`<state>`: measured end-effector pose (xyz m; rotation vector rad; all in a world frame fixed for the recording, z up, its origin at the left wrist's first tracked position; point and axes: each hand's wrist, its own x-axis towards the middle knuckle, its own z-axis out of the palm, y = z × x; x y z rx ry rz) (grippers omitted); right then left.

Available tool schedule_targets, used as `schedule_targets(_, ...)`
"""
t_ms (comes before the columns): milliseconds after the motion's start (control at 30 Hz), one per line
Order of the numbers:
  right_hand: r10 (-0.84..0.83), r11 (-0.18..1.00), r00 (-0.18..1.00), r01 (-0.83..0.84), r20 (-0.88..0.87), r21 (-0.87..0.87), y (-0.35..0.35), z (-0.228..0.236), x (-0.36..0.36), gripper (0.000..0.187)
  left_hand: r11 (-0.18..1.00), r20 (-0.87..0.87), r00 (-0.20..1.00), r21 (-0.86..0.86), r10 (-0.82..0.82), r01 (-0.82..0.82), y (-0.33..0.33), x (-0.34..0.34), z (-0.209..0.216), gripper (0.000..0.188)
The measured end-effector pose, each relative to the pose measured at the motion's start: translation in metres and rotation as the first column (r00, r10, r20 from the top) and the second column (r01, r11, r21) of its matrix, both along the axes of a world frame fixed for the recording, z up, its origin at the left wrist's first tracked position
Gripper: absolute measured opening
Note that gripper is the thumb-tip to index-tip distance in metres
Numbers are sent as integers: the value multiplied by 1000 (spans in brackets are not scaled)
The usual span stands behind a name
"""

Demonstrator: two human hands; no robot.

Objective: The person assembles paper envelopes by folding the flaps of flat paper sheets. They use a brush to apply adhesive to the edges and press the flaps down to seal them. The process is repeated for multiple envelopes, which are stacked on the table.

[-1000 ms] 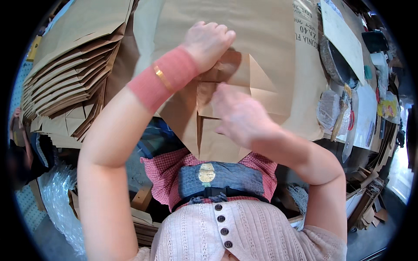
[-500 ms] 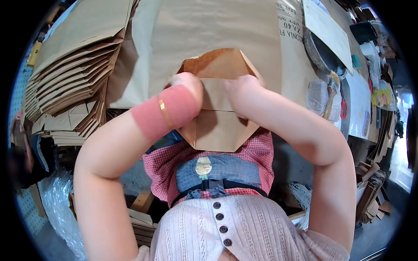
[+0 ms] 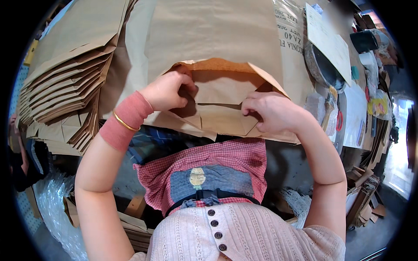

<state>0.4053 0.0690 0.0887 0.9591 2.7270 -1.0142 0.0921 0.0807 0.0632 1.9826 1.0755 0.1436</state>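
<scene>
A brown paper bag (image 3: 226, 82) lies on the work surface in front of me, its near end spread into a wide mouth with an orange-brown strip along the far edge. My left hand (image 3: 172, 89), with a pink wristband and a gold bangle above it, is bent round the left side of the mouth, fingers curled at the paper. At the right corner, my right hand (image 3: 274, 111) has its curled fingertips over the near fold, closed on the paper. Parts of both hands' fingers are hidden by the paper and knuckles.
Folded brown paper bags are stacked on the left (image 3: 65, 91). To the right lie a dark bowl (image 3: 320, 65), a brush (image 3: 329, 102), red-handled scissors (image 3: 339, 121) and a white sheet (image 3: 328, 39). Clear plastic wrap (image 3: 61, 213) hangs at lower left. Another person (image 3: 19, 152) shows at the far left.
My hands have moved apart, the left one outward to the left and the right one to the right and down. The near end of the bag has spread wider and flatter.
</scene>
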Motion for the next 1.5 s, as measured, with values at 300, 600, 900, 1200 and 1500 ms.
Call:
schedule_targets(300, -372, 864, 918, 287, 138, 414, 24, -32, -29, 13, 974, -168, 983, 221, 79, -40, -3, 14, -6, 27)
schedule_targets(600, -562, 617, 793, 213, 235, 758, -66, 39, 145, 45, 971, -168, 984, 219, -55, 92, -25, 20, 29, 32)
schedule_targets(900, -486, 272, 619, 778, -617, 566, -39, 47, 192, 16, 901, -445, 894, 369, -44, 228, -44, 34, 26, 24)
schedule_targets(1200, -818, 238, 215, 971, -534, 25, 60, 9, 222, 18, 870, -501, 865, 434, 18, 234, -52, 35, 29, 28)
schedule_targets(1500, -690, 656, 630, 753, -356, 61, 28, 73, 236, 14, 862, -310, 909, 498, 279, -94, -64, 43, 34, 109)
